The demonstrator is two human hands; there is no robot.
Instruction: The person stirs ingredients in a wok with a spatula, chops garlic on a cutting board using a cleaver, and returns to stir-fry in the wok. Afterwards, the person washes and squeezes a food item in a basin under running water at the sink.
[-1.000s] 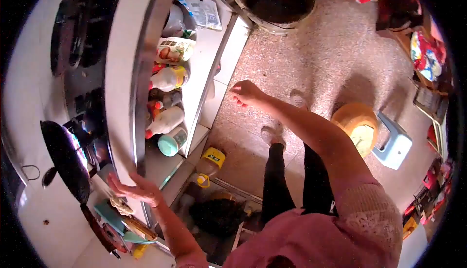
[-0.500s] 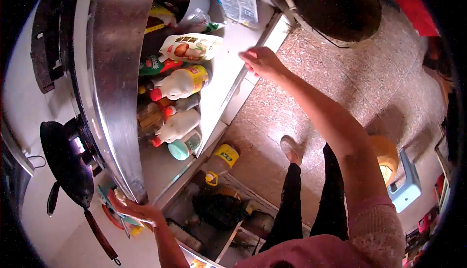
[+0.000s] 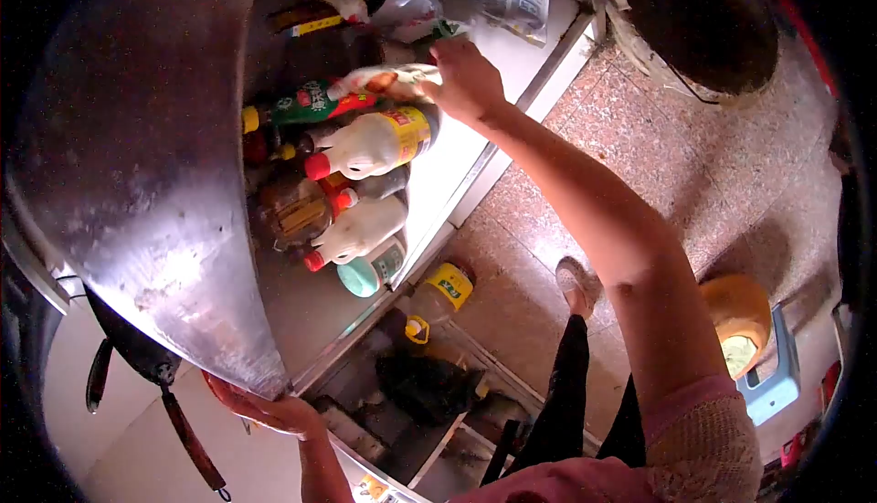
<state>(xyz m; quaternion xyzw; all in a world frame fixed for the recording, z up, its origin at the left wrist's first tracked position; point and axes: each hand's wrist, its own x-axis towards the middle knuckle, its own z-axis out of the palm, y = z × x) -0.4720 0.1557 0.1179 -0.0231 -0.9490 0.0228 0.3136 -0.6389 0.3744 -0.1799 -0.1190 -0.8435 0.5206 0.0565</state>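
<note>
My right hand [image 3: 468,83] is closed on the edge of a white food pouch [image 3: 393,81] on the shelf, and the pouch is tilted nearly edge-on. Just below it stands a bottle with a red cap and yellow label [image 3: 375,145]. A second red-capped bottle [image 3: 361,232] and a jar with a mint-green lid [image 3: 370,270] are nearer the front. My left hand [image 3: 274,412] lies with fingers stretched out against the corner of the metal surface [image 3: 174,256], which partly hides them.
A black pan [image 3: 137,348] sits at the lower left. An oil bottle with a yellow label [image 3: 438,295] is beside the lower compartment [image 3: 438,444]. On the floor side are a large bucket [image 3: 639,51], an orange round object [image 3: 738,316] and a blue stool [image 3: 776,380].
My right hand has moved up and left onto the pouch, which has tilted. The view has come closer to the shelf. My left hand has stayed by the metal corner.
</note>
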